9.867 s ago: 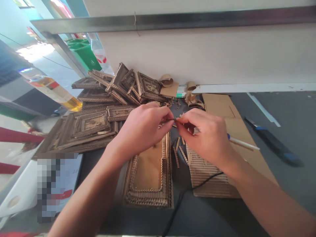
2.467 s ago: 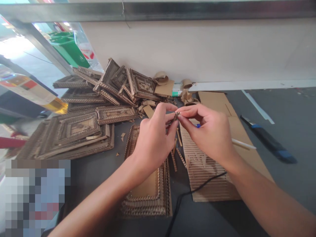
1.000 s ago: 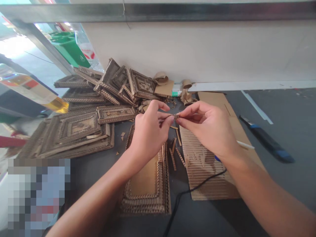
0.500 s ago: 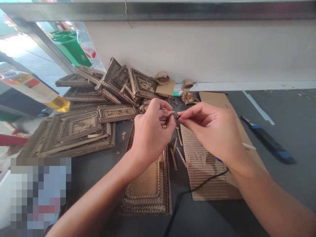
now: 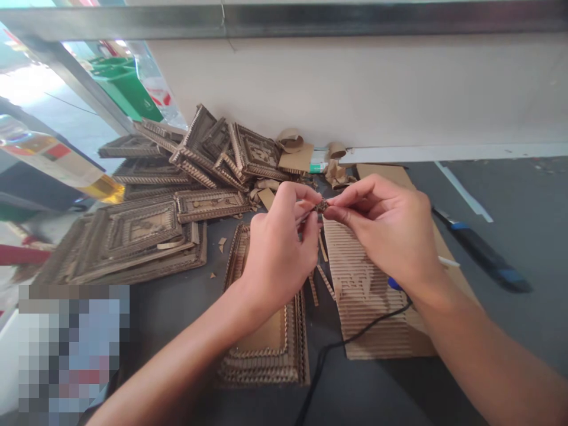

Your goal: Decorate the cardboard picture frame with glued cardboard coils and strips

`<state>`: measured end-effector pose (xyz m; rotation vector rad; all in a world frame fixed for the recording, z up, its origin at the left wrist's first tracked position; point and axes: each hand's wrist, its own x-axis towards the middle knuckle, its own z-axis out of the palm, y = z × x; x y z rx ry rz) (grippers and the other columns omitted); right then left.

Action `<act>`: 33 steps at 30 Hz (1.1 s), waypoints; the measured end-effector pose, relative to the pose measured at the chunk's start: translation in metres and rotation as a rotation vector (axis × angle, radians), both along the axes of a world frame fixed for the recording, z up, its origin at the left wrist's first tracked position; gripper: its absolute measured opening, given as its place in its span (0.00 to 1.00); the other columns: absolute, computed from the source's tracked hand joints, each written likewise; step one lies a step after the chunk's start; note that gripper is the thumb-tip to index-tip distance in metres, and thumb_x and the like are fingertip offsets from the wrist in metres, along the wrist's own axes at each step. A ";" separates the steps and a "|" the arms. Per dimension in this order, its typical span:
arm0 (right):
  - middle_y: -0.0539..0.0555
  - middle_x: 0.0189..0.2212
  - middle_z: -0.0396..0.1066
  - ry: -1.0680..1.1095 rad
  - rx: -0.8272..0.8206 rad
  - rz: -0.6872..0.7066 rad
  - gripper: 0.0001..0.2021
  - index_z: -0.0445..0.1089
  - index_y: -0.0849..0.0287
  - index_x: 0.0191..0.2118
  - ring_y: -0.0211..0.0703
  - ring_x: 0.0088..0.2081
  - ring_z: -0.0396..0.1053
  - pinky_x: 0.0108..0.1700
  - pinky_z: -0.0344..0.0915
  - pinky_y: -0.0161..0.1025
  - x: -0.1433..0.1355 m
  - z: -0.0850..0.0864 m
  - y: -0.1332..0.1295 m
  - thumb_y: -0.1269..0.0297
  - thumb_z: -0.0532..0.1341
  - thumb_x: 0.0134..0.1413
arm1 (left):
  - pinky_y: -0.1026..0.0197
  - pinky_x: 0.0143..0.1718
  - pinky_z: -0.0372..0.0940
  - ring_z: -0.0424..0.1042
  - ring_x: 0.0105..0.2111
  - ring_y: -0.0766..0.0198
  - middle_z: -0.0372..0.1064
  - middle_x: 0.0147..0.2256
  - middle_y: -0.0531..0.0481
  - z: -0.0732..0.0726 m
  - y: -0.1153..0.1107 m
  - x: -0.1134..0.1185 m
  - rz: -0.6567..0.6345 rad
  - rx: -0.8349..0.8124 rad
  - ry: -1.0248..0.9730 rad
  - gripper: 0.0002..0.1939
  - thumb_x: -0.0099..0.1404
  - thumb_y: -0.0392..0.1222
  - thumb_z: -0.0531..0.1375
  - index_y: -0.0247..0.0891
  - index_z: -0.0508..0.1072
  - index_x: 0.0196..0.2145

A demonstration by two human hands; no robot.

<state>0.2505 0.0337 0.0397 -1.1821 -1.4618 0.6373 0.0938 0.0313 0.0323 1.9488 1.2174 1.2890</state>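
Between the fingertips of both hands is a small, dark, crinkled piece of cardboard [image 5: 322, 206]. My left hand [image 5: 284, 248] pinches it from the left, and my right hand [image 5: 386, 228] pinches its right end. Fingers cover most of the piece. Below my left hand and forearm lies a rectangular layered cardboard frame [image 5: 266, 367] with corrugated borders, partly hidden. Under my right hand is a sheet of corrugated cardboard [image 5: 368, 319] with its ridges exposed. Several thin cardboard strips [image 5: 313, 290] lie between frame and sheet.
Finished-looking cardboard frames [image 5: 190, 160] are piled at the back left, with more stacked frames [image 5: 133, 236] nearer. A box cutter [image 5: 483, 251] rests at the right. A black cord [image 5: 331, 349] crosses the front. Curled paper scraps [image 5: 336, 173] lie by the white wall.
Both hands have shifted slightly, my left hand a little to the right. The small piece has moved slightly right and stays pinched between them.
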 end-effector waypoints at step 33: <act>0.48 0.34 0.80 0.069 0.040 0.193 0.03 0.76 0.53 0.33 0.40 0.37 0.78 0.41 0.77 0.39 0.018 0.002 0.005 0.68 0.69 0.55 | 0.67 0.34 0.74 0.80 0.31 0.67 0.81 0.36 0.52 0.008 0.006 -0.013 0.014 0.539 0.283 0.08 0.67 0.36 0.65 0.39 0.77 0.45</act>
